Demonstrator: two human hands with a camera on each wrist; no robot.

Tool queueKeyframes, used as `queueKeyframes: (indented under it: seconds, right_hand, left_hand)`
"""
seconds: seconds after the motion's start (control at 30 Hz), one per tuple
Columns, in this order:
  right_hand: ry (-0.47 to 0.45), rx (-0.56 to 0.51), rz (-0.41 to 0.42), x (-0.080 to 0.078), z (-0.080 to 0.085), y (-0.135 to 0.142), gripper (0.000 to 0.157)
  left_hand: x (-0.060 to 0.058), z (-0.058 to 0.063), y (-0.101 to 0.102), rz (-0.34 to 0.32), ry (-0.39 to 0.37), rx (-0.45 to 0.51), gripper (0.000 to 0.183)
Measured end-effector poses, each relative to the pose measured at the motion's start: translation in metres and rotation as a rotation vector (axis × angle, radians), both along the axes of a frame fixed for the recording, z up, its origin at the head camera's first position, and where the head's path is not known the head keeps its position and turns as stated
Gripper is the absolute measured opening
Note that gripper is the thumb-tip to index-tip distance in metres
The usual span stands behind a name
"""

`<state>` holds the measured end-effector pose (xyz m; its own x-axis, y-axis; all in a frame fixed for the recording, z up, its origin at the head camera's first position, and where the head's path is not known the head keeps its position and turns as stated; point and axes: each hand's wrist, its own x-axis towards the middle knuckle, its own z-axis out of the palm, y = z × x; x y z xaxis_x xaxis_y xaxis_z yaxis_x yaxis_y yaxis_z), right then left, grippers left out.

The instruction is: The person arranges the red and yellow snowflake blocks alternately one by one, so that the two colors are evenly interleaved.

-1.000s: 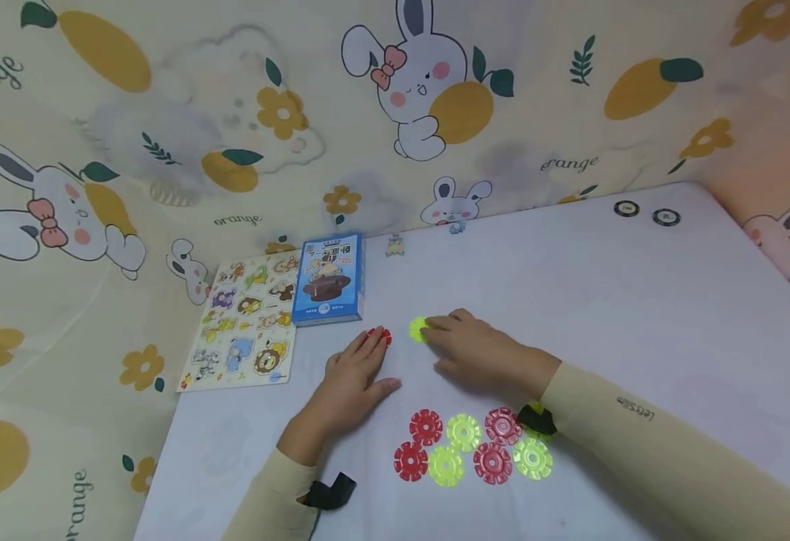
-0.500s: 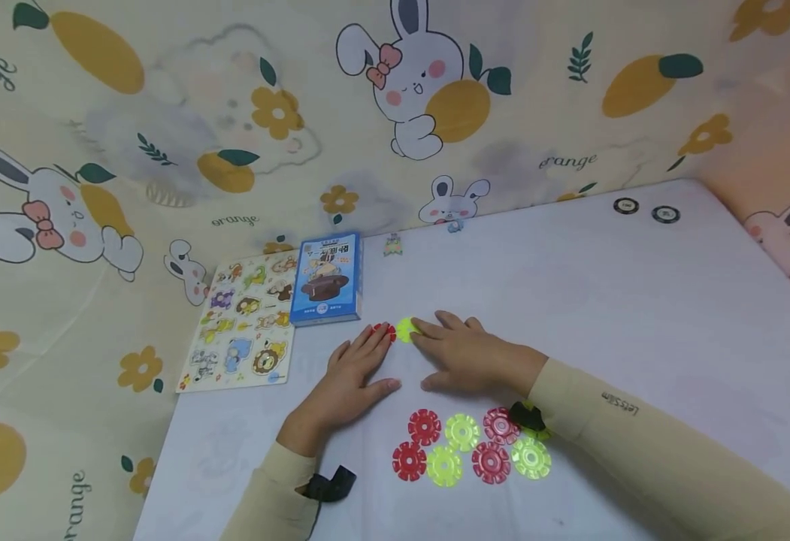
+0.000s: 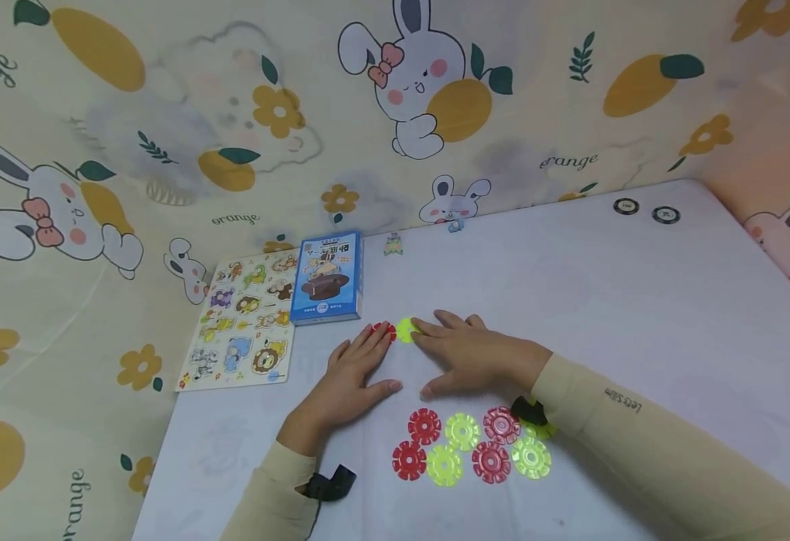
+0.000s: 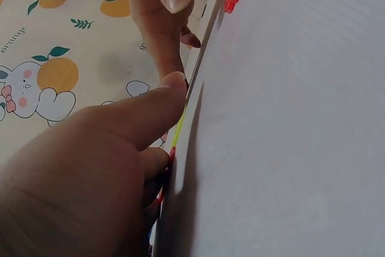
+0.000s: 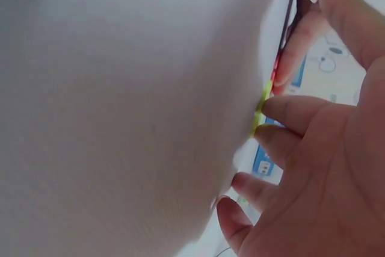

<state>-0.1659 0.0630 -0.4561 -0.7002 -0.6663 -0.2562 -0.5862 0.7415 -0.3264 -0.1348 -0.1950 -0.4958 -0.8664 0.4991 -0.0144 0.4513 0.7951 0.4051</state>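
My left hand [image 3: 349,379] lies on the white table with its fingertips over a red notched disc [image 3: 385,330], which they partly cover. Edge to edge with that disc is a yellow-green notched disc [image 3: 405,330]. Fingertips of my right hand [image 3: 465,353] touch its right side, the other fingers spread out. In the right wrist view two fingertips press on the yellow-green disc [image 5: 262,109]. Nearer to me lie two rows of similar discs, among them a red disc [image 3: 410,460] and a yellow-green disc [image 3: 445,466]. One more yellow-green disc is partly hidden under my right cuff.
A blue box [image 3: 328,277] and an animal puzzle board [image 3: 237,323] lie at the left on the white table [image 3: 570,293]. Two black-rimmed chips [image 3: 666,215] are at the far right. Small figures [image 3: 393,244] stand near the printed backdrop [image 3: 286,180].
My right hand has slid the yellow-green disc left until it meets the red disc. Over the last half second both hands have stayed nearly still.
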Motion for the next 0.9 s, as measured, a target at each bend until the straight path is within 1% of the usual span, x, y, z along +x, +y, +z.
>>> queueKeyframes:
  seconds: [0.13, 0.23, 0.3, 0.4, 0.5, 0.57, 0.6, 0.67, 0.73, 0.83, 0.9]
  right_hand:
    - [-0.028, -0.030, -0.004, -0.003, -0.003, 0.001, 0.104]
    - [-0.053, -0.100, -0.032, -0.006, -0.002, 0.004, 0.100]
    - [-0.083, -0.193, -0.068, -0.007, 0.000, 0.008, 0.094]
    - [-0.155, -0.386, -0.137, -0.006, 0.008, 0.022, 0.082]
    - [-0.246, -0.595, -0.187, 0.001, 0.016, 0.040, 0.066]
    - [-0.292, -0.694, -0.207, 0.007, 0.018, 0.052, 0.056]
    - [-0.310, -0.726, -0.212, 0.010, 0.019, 0.058, 0.051]
    - [-0.333, -0.759, -0.221, 0.017, 0.017, 0.069, 0.046]
    - [-0.352, -0.760, -0.226, 0.024, 0.013, 0.079, 0.043]
    - [-0.381, -0.735, -0.217, 0.036, 0.003, 0.093, 0.046]
    - [-0.391, -0.692, -0.221, 0.045, -0.005, 0.101, 0.049]
  left_hand:
    - [0.000, -0.001, 0.000, 0.000, 0.000, 0.004, 0.082]
    - [0.002, 0.000, 0.002, 0.004, 0.012, 0.016, 0.083]
    - [0.003, 0.001, 0.003, 0.011, 0.020, 0.018, 0.084]
    - [0.005, 0.003, 0.007, 0.012, 0.032, 0.012, 0.085]
    - [0.005, 0.005, 0.013, 0.003, 0.032, -0.003, 0.086]
    - [0.005, 0.005, 0.018, -0.003, 0.037, -0.019, 0.086]
    - [0.004, 0.004, 0.020, -0.005, 0.037, -0.027, 0.087]
    - [0.002, 0.002, 0.025, -0.005, 0.044, -0.039, 0.089]
    - [0.001, 0.001, 0.028, -0.004, 0.055, -0.059, 0.091]
    - [0.001, 0.000, 0.031, -0.013, 0.058, -0.083, 0.091]
    - [0.002, 0.000, 0.031, -0.022, 0.060, -0.108, 0.091]
